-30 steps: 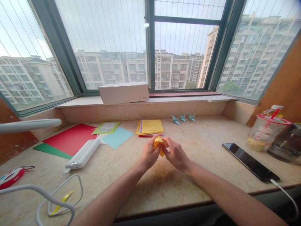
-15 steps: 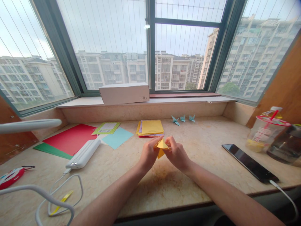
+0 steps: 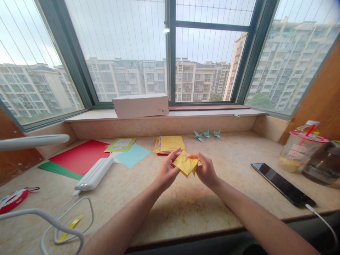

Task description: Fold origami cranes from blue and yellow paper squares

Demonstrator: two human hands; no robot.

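Both hands hold a folded piece of yellow paper [image 3: 185, 165] just above the marble desk [image 3: 186, 205]. My left hand [image 3: 166, 171] pinches its left corner, thumb and fingers closed on it. My right hand [image 3: 205, 170] grips its right edge. The paper is spread into a kite-like shape between them. Behind the hands lies a stack of coloured paper sheets [image 3: 169, 144] with a yellow one on top. Three small teal paper cranes [image 3: 207, 134] stand further back to the right.
Red [image 3: 81, 156], green [image 3: 57, 169] and light blue [image 3: 132, 155] sheets lie at left, beside a white power bank [image 3: 94, 173] with cables. A black phone [image 3: 283, 184] on a cable, a plastic cup [image 3: 299, 148] and a dark jar [image 3: 322, 164] sit right. A white box [image 3: 140, 105] rests on the sill.
The hands have moved apart and lifted slightly, opening the yellow paper from a small bunched fold into a wider flat shape.
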